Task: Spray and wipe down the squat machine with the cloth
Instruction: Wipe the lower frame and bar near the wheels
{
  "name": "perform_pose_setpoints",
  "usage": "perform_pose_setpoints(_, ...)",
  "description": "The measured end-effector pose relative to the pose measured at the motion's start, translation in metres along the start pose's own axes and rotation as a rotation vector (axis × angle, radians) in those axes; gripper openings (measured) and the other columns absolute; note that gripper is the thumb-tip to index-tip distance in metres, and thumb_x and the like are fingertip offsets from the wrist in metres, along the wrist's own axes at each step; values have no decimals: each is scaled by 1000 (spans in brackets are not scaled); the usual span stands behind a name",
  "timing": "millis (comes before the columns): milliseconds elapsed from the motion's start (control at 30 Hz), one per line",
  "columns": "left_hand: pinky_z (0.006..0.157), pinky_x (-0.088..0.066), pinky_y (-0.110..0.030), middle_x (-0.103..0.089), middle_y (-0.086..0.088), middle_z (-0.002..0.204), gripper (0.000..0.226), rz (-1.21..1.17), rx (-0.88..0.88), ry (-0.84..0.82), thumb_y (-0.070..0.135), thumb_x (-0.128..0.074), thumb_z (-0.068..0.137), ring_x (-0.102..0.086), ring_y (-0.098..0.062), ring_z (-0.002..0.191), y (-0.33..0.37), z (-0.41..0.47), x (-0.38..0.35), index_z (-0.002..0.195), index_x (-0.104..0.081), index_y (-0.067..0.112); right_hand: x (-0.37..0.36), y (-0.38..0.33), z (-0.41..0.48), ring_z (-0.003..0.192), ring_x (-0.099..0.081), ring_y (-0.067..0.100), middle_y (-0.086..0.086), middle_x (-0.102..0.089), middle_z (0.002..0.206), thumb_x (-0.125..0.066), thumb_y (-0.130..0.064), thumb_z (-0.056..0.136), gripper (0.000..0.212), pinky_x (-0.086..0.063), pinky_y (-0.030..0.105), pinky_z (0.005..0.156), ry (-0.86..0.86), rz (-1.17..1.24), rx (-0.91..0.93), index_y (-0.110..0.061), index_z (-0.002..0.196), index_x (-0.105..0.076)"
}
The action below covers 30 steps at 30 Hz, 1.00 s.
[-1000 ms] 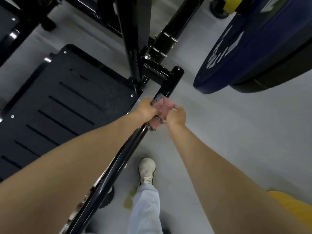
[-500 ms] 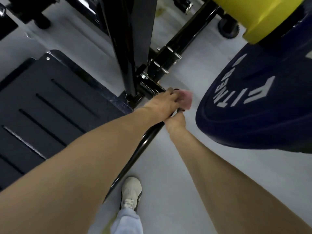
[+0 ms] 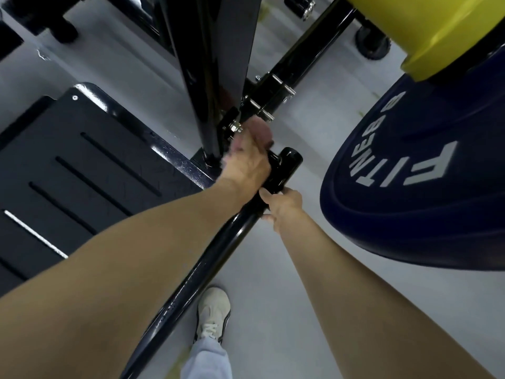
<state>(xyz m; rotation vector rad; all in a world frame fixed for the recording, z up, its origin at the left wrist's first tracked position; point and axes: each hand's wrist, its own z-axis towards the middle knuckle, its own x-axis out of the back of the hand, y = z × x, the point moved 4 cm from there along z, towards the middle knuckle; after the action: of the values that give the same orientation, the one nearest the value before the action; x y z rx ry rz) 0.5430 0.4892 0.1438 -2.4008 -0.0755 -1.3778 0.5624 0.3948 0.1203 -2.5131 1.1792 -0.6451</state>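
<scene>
Black bar (image 3: 216, 258) runs diagonally, end upper-right.

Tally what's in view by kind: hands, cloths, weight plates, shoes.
Hands: 2 (left hand, right hand round the bar)
Cloths: 1 (pink cloth)
Weight plates: 2 (blue plate, yellow plate)
Shoes: 1 (white shoe)
Total: 6

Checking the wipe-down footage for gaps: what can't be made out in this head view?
Head view:
cloth: motion-blurred, mostly hidden by the left hand gripping it.
right hand: its fingers hidden beneath the black bar they grip.
blue weight plate: cut off by the right edge.
spray bottle: nowhere in view.
</scene>
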Motion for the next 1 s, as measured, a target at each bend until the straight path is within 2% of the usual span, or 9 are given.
perform_pose_setpoints(67, 98, -43, -45, -39, -32, 131, 57, -21, -130, 87, 4, -44, 91, -38, -44, 120, 19, 7, 5, 140, -22, -14, 1, 0, 0, 77, -61, 18, 7, -64, 101, -58, -2, 93, 25, -56, 41, 84, -1, 94, -58, -12, 115, -59)
perform_pose_setpoints(167, 108, -34, -42, -35, -27, 141, 66, 5, -190, 143, 15, -42, 96, -35, -39, 127, 11, 2, 2, 149, -7, -5, 3, -3, 0, 84, -55, 20, 10, -63, 102, -64, -5, 89, 34, -50, 18, 68, 28, 41, -19, -4, 122, -58)
perform_pose_setpoints(333, 85, -48, -36, -35, -35, 137, 46, 125, 46, -33, 14, -40, 98, -36, -46, 125, -19, 9, 18, 138, -35, -10, 2, -4, 6, 83, -55, 18, 7, -65, 102, -72, -20, 84, 38, -44, 21, 72, 89, -147, -8, -5, 116, -61)
perform_pose_setpoints(433, 89, -46, -45, -51, -21, 127, 34, 93, -52, -49, 14, -38, 98, -37, -41, 120, -3, 18, 32, 126, -53, 2, -2, -6, 7, 80, -53, 14, 4, -66, 99, -70, -23, 85, 33, -41, 16, 62, 84, -231, -12, -7, 113, -63)
perform_pose_setpoints(567, 91, -43, -43, -56, -12, 123, 28, -191, -155, -90, 7, -46, 95, -49, -34, 118, 4, 34, 43, 122, -54, 4, 0, -4, 7, 83, -54, 22, 7, -60, 89, -67, -10, 85, 28, -46, 31, 77, 59, -187, 36, -3, 112, -63)
perform_pose_setpoints(667, 94, -45, -46, -57, -15, 125, 29, -377, -62, -254, -1, -47, 93, -55, -36, 115, -9, 36, 46, 120, -56, 0, -1, -5, 5, 95, -61, 28, 15, -66, 110, -67, -12, 87, 32, -47, 33, 82, 62, -198, 90, 0, 116, -60)
perform_pose_setpoints(800, 87, -39, -38, -56, -9, 128, 31, -319, -33, -311, 6, -52, 92, -52, -30, 118, -17, 46, 44, 123, -55, 8, -1, -3, 5, 84, -57, 24, 6, -63, 92, -67, -16, 87, 30, -43, 27, 74, 82, -224, 46, -9, 116, -62)
perform_pose_setpoints(867, 99, -38, -38, -54, -8, 131, 35, -300, 15, -344, 14, -55, 92, -50, -29, 121, -21, 51, 41, 126, -54, 10, 0, -2, 7, 77, -52, 21, 2, -57, 84, -64, -11, 87, 27, -43, 27, 72, 77, -220, 51, -10, 114, -62)
perform_pose_setpoints(1000, 104, -37, -46, -51, -15, 130, 40, -69, 10, -222, 26, -54, 92, -46, -37, 121, -10, 45, 25, 128, -51, 9, 0, -3, 9, 82, -54, 21, 4, -60, 93, -67, -15, 86, 29, -46, 28, 75, 82, -230, 61, -8, 114, -62)
